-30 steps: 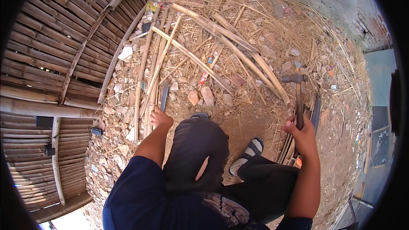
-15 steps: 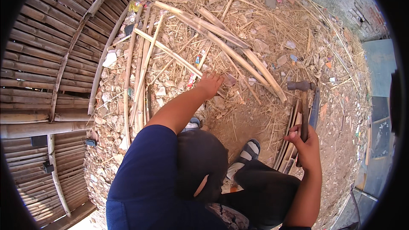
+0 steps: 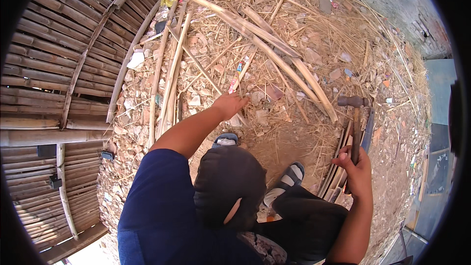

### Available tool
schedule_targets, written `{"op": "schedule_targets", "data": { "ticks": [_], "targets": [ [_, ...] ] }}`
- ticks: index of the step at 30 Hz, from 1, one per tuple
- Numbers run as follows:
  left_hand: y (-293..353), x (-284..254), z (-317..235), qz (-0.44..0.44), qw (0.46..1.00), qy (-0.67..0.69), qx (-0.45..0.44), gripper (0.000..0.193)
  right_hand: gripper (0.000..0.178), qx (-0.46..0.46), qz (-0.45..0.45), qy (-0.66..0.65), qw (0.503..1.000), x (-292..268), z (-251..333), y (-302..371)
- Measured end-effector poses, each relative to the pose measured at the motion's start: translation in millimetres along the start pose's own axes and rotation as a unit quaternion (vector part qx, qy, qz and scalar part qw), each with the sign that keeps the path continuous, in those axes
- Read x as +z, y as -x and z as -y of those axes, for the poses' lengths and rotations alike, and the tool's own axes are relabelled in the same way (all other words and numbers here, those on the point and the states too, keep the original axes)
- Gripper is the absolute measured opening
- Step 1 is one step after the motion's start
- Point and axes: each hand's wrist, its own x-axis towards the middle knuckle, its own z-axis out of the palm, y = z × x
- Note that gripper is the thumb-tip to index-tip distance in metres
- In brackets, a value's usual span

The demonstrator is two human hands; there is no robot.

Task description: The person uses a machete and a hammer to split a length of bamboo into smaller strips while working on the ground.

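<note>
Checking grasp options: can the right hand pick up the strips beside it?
Probably not as is: the right hand is closed around the hammer. Otherwise the way looks free; the strips show just left of it, though the height gap is hard to judge.

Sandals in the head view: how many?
2: one sandal just below the left hand in the picture, partly hidden by the knee; the other sandal between that knee and the right hand.

Wide fisheye view from head height, downward over both hands [image 3: 229, 106]
</note>
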Motion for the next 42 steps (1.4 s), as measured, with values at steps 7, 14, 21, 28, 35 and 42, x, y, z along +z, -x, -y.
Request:
{"op": "schedule_targets", "data": {
  "ticks": [7,14,21,28,35,42],
  "targets": [
    [142.9,17.5,27.3,0.054,0.994,-0.077,-0.054,0.08,0.04,-0.009,0.014,-0.02,1.0,1.7,0.7,5.4],
    [275.7,99.6,42.8,0.256,0.94,0.084,-0.21,0.072,0.043,-0.007,0.003,-0.027,1.0,-1.0,0.4,6.8],
    [161.3,-13.5,42.0,-0.01,0.973,0.207,-0.101,0.049,0.042,-0.016,-0.028,-0.087,0.996,-3.0,10.2,3.3],
    [-23.8,-154.7,60.6,-0.059,0.987,0.113,-0.099,0.053,0.041,-0.012,-0.081,-0.131,0.988,-1.5,27.8,1.8],
    [-171.8,-113.0,16.3,-0.137,0.785,0.535,-0.281,0.077,0.046,0.017,-0.085,-0.141,0.986,-9.5,21.1,-19.6],
    [-253.2,-71.6,-4.8,-0.211,0.631,0.548,-0.506,0.09,0.049,0.066,-0.038,-0.156,0.985,-13.9,3.2,-59.2]
  ]
}}
